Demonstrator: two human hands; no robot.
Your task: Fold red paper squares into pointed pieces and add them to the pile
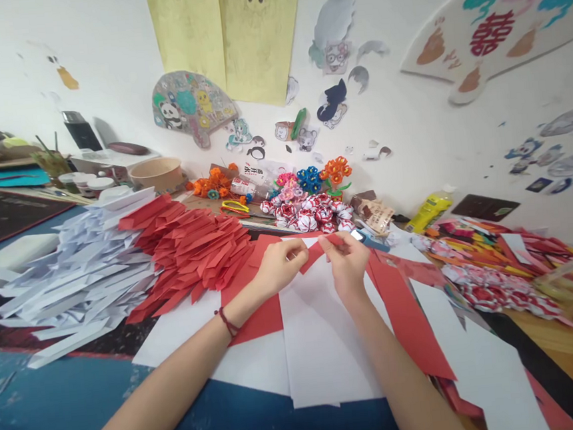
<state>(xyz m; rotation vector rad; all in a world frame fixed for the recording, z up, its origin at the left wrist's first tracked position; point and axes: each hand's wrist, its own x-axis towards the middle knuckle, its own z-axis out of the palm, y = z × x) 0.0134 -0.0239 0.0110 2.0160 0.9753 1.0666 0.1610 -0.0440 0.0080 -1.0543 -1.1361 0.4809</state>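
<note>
Both hands are close together over the middle of the table, above white sheets of paper (327, 332). A small red paper strip (314, 258) spans the gap between them. My left hand (283, 265), with a dark red cord bracelet on the wrist, pinches its left end. My right hand (347, 263) pinches the other end between thumb and fingers. Left of my hands lies a heap of folded red paper strips (193, 246), and beyond it a larger heap of folded white paper strips (85, 266). Red sheets (254, 305) lie partly under my left forearm.
Red-and-white paper balls (307, 221) and colourful paper flowers (311, 179) stand against the wall. A round tan bowl (157, 175) is at the back left. On the right are a yellow bottle (429, 210), more red-and-white pieces (499, 293) and red and white sheets (501, 370).
</note>
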